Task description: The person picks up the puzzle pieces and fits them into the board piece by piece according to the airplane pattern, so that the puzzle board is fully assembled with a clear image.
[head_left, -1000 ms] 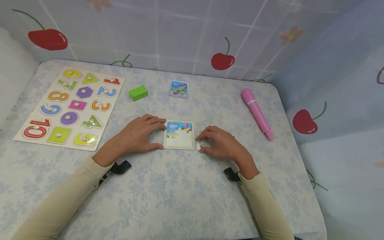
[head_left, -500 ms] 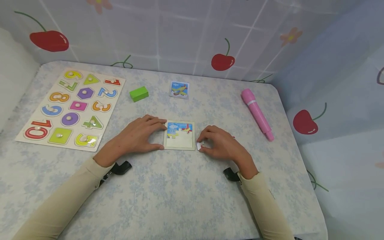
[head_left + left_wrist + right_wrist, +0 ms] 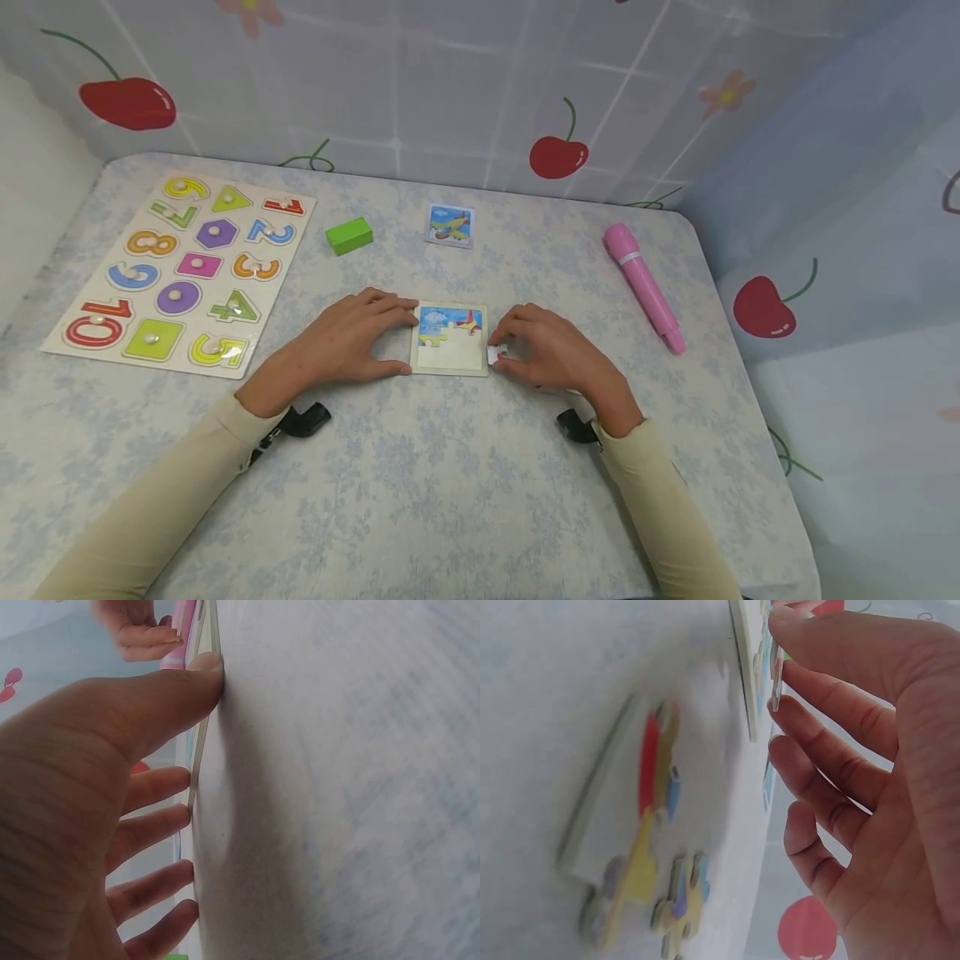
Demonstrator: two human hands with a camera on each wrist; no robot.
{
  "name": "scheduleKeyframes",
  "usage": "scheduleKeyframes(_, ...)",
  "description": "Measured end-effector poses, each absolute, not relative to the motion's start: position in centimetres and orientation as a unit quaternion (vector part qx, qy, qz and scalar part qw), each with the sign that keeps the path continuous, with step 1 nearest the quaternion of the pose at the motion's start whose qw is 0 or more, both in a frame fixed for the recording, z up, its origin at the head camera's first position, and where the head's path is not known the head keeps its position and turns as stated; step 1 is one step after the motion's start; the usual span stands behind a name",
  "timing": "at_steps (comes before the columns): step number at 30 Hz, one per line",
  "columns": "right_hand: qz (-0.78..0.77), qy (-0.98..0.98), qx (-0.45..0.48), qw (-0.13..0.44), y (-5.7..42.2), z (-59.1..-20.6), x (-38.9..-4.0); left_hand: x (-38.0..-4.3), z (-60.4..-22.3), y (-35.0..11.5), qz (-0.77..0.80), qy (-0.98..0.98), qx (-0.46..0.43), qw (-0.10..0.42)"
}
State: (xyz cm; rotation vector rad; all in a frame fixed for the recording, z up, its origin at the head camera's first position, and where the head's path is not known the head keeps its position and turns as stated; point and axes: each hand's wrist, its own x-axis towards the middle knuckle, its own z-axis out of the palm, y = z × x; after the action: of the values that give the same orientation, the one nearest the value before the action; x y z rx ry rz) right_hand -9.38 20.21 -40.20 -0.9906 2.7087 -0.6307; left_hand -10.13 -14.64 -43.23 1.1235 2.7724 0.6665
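Observation:
The square jigsaw board (image 3: 452,357) lies mid-table, pieces filling its upper part and left side, bare at lower right. My left hand (image 3: 348,337) rests at its left side, fingers fairly straight, with thumb and fingertips touching the edge, as the left wrist view (image 3: 202,742) also shows. Just off the board's right edge, my right hand (image 3: 555,350) pinches a small jigsaw piece (image 3: 492,354) between thumb and fingers. In the right wrist view that piece (image 3: 777,682) appears edge-on near the board (image 3: 744,667). Loose jigsaw pieces (image 3: 681,904) lie on the cloth below this hand.
A picture card of an airplane (image 3: 450,226) lies behind the board, with a green block (image 3: 349,237) left of it. The number-and-shape peg puzzle (image 3: 180,275) takes up the left side. A pink toy microphone (image 3: 645,287) lies at right. A cherry-print curtain (image 3: 450,92) borders the back.
My right hand has shifted slightly away from me and toward the board, raising the pinched jigsaw piece. Bits of loose pieces now show under its wrist. The left hand stays put.

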Motion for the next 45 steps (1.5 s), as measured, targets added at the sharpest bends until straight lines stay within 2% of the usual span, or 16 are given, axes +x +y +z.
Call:
scheduleKeyframes(25,-0.202,0.901,-0.373,0.093,16.6,-40.3,-11.8,-10.2,-43.0,-14.6,0.208,0.907,0.362,0.049)
scheduleKeyframes(45,-0.181,0.913,-0.355,0.09,14.3,-40.8,-12.0,-10.2,-43.0,-14.6,0.206,0.907,0.364,0.046)
